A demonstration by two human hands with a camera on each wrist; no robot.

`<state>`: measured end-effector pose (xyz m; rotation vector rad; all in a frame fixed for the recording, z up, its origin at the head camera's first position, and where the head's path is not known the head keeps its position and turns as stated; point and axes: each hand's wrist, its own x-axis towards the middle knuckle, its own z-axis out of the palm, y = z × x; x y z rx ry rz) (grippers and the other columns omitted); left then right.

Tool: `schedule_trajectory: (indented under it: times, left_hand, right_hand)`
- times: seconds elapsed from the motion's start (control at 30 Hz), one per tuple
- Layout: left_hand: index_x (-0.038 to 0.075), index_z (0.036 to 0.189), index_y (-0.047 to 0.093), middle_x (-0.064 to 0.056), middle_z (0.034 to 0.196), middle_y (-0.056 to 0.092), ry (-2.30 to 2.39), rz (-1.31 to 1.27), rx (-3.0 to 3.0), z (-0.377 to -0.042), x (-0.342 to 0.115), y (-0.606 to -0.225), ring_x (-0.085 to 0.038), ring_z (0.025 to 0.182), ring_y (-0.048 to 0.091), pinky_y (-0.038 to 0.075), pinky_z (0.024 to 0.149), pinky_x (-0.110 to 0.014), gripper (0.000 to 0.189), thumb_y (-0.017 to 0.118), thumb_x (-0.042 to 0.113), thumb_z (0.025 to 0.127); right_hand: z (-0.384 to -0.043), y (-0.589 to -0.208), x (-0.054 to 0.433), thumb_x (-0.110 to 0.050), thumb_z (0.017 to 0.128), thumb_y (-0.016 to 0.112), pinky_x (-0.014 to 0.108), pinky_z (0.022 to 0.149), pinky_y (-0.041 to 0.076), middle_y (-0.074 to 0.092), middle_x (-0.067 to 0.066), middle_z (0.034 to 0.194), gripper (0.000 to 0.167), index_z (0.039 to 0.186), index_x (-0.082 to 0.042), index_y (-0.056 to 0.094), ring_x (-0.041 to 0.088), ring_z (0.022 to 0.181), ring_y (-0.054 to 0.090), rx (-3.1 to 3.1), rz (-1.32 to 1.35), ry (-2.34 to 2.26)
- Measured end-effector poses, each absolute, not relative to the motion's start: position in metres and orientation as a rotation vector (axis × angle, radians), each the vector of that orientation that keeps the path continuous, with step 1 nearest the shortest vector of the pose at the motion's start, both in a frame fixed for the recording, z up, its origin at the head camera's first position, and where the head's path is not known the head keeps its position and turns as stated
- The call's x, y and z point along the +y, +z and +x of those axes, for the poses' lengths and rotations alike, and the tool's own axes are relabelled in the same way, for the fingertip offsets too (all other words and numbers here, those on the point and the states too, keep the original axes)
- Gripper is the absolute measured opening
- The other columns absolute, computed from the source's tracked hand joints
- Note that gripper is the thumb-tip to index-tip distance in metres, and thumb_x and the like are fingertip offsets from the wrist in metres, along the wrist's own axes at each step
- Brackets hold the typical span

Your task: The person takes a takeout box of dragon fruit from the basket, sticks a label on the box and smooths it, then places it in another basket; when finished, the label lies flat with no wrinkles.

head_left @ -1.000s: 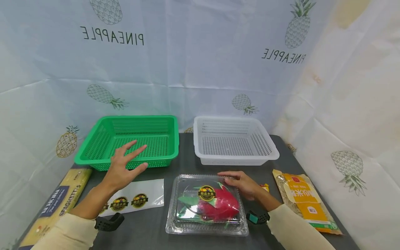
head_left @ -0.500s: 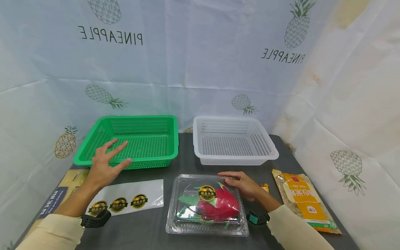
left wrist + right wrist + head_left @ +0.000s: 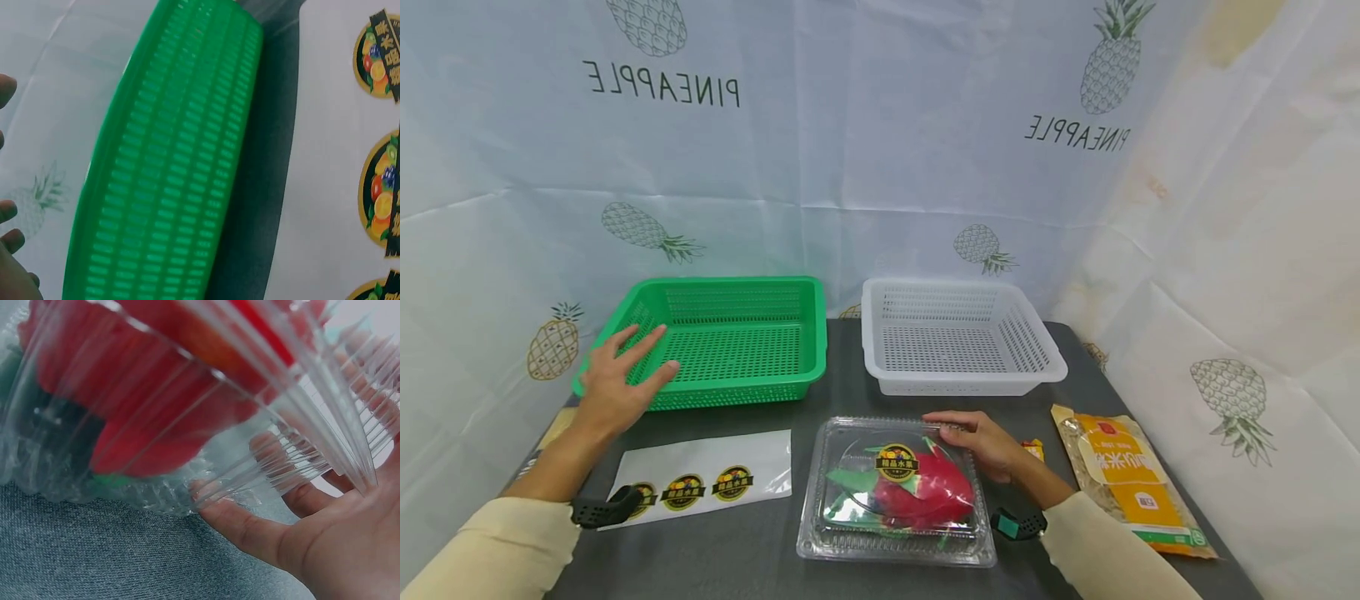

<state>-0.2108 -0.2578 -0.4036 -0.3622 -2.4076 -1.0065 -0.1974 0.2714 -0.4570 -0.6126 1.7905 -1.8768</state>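
A clear plastic clamshell box (image 3: 838,546) sits at the table's front middle, lid down. Inside lies a red dragon fruit (image 3: 936,492) with green tips. A round black and gold sticker (image 3: 897,463) is on the lid. My right hand (image 3: 981,446) holds the box's far right corner; in the right wrist view its thumb and fingers (image 3: 244,528) are bent about the ribbed edge. My left hand (image 3: 613,387) hovers, fingers spread, over the front left of the green basket (image 3: 760,392). Below it lies a white sticker sheet (image 3: 722,450) with several round stickers.
A white basket (image 3: 955,387) stands at the back right. On the right lies a bag of grain (image 3: 1138,483), with a small yellow packet (image 3: 1033,450) beside my right wrist. A spaghetti pack (image 3: 556,427) shows partly behind my left forearm. Pineapple-print cloth (image 3: 880,150) surrounds the table.
My left hand has moved left, from over the middle of the green basket to its left side, uncovering more of the sticker sheet. My right hand and the clamshell box have stayed in place.
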Motion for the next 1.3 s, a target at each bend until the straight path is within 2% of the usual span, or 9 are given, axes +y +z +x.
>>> schedule_trajectory:
  times: [0.23, 0.37, 0.53, 0.77, 0.93, 1.17, 1.3]
  left_hand:
    - [0.010, 0.149, 0.037, -0.032, 0.149, 0.020, -0.937, -0.243, -2.454, -0.217, -0.278, -0.410, -0.062, 0.131, 0.006, 0.001, 0.083, -0.082, 0.063, 0.058, 0.034, 0.095]
    - [0.014, 0.153, 0.030, -0.031, 0.151, 0.015, -0.909, -0.132, -2.515, -0.220, -0.292, -0.413, -0.063, 0.131, 0.003, -0.001, 0.083, -0.083, 0.067, 0.055, 0.040, 0.096]
    - [0.014, 0.154, 0.023, -0.030, 0.154, 0.008, -0.886, -0.030, -2.582, -0.222, -0.305, -0.417, -0.064, 0.130, 0.002, 0.007, 0.082, -0.080, 0.073, 0.053, 0.044, 0.096]
    - [0.015, 0.156, 0.013, -0.028, 0.156, -0.001, -0.879, 0.032, -2.678, -0.228, -0.315, -0.426, -0.066, 0.129, -0.006, 0.005, 0.081, -0.082, 0.080, 0.051, 0.051, 0.095]
    - [0.014, 0.156, 0.006, -0.027, 0.156, -0.003, -0.841, 0.033, -2.744, -0.231, -0.321, -0.429, -0.067, 0.127, -0.010, 0.005, 0.080, -0.083, 0.084, 0.049, 0.054, 0.095]
    - [0.000, 0.153, 0.007, -0.027, 0.156, -0.002, -0.831, 0.015, -2.815, -0.232, -0.324, -0.427, -0.062, 0.131, -0.002, 0.005, 0.079, -0.085, 0.093, 0.053, 0.056, 0.093]
    - [-0.004, 0.151, 0.009, -0.028, 0.155, 0.000, -0.830, 0.012, -2.836, -0.233, -0.325, -0.423, -0.062, 0.131, 0.002, 0.008, 0.078, -0.085, 0.095, 0.053, 0.056, 0.092]
  right_hand:
    - [-0.196, -0.456, 0.271, -0.010, 0.101, 0.050, 0.052, 0.084, 0.049, 0.056, 0.019, 0.127, 0.040, 0.137, 0.008, 0.047, 0.033, 0.108, 0.059, 1.805, -0.602, -1.875]
    - [-0.196, -0.457, 0.271, -0.010, 0.102, 0.049, 0.052, 0.084, 0.049, 0.056, 0.018, 0.126, 0.039, 0.137, 0.008, 0.047, 0.033, 0.108, 0.059, 1.802, -0.605, -1.878]
    - [-0.197, -0.457, 0.270, -0.011, 0.101, 0.050, 0.053, 0.084, 0.049, 0.057, 0.017, 0.126, 0.039, 0.137, 0.005, 0.049, 0.034, 0.108, 0.059, 1.805, -0.605, -1.879]
    - [-0.196, -0.459, 0.271, -0.009, 0.102, 0.049, 0.053, 0.083, 0.050, 0.059, 0.014, 0.124, 0.036, 0.136, 0.000, 0.053, 0.033, 0.106, 0.060, 1.808, -0.618, -1.886]
    - [-0.194, -0.458, 0.271, -0.006, 0.102, 0.046, 0.051, 0.082, 0.051, 0.060, 0.013, 0.122, 0.036, 0.137, 0.004, 0.050, 0.031, 0.105, 0.061, 1.793, -0.647, -1.912]
    - [-0.191, -0.453, 0.270, -0.003, 0.101, 0.047, 0.052, 0.082, 0.050, 0.060, 0.013, 0.120, 0.036, 0.134, 0.012, 0.046, 0.031, 0.103, 0.062, 1.780, -0.589, -1.934]
    - [-0.190, -0.447, 0.268, -0.004, 0.101, 0.047, 0.053, 0.081, 0.050, 0.060, 0.012, 0.119, 0.032, 0.132, 0.005, 0.054, 0.029, 0.103, 0.062, 1.772, -0.590, -1.957]
